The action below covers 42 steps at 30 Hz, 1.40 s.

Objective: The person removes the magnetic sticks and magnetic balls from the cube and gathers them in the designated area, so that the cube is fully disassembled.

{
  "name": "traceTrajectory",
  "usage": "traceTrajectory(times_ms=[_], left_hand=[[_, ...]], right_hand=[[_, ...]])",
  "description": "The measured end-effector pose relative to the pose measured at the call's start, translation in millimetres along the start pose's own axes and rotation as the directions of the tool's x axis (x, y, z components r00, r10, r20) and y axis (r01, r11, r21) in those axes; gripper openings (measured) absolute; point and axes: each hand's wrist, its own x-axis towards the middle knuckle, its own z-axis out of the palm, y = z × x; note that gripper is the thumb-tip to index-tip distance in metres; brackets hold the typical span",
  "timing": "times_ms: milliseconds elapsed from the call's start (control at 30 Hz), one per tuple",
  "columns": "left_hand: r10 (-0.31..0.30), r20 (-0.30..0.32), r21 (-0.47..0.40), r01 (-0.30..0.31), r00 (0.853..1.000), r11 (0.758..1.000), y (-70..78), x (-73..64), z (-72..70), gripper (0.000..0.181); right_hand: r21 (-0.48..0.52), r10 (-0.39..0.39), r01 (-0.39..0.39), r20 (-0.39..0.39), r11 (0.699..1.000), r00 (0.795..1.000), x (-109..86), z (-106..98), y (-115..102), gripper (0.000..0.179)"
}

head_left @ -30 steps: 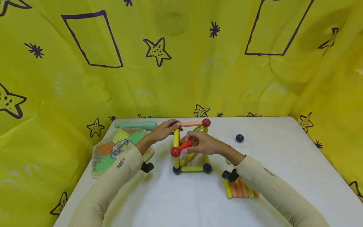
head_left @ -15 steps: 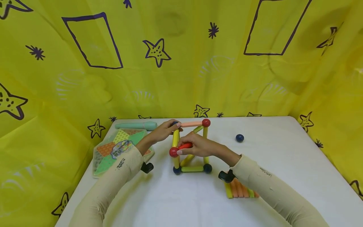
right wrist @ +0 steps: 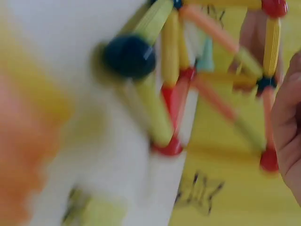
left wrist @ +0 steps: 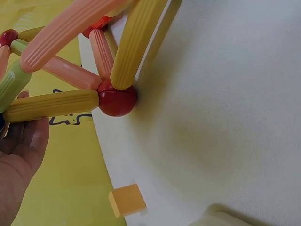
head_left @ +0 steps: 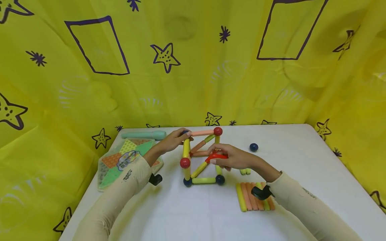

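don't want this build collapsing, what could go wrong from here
The right hand, pinching a red stick close to the frame, could knock it apart. The left hand holds a top corner; a push there might tilt it, especially as the near right blue ball has no stick rising from it. The loose blue ball could roll if bumped.

Curved rod [head_left: 218, 156] red; backdrop [head_left: 193, 87] yellow, star-patterned.
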Motion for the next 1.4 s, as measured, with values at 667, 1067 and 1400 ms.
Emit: traceTrajectory(times_ms=[667,1067,1400], left_hand=[[-0.045,-0.009,0.002,0.045,0.999,0.999,1.6,-0.4,2.0,0.049],[-0.046,-0.009,0.007,0.046,0.999,0.999,2.3,-1.9,2.1,0.049],[-0.047,-0.006,-0.003,0.047,0.999,0.999,2.3,-0.3,2.5,0.051]], right_hand=[[-0.120,0.465,-0.471,-0.073,0.874,0.882,-100.8,-49,81,0.041],[-0.264,0.423,-0.433,-0.095,0.862,0.901,-89.5,-51,81,0.046],[-0.290,0.458,-0.463,-0.089,0.837,0.884,-88.1,-52,83,0.059]])
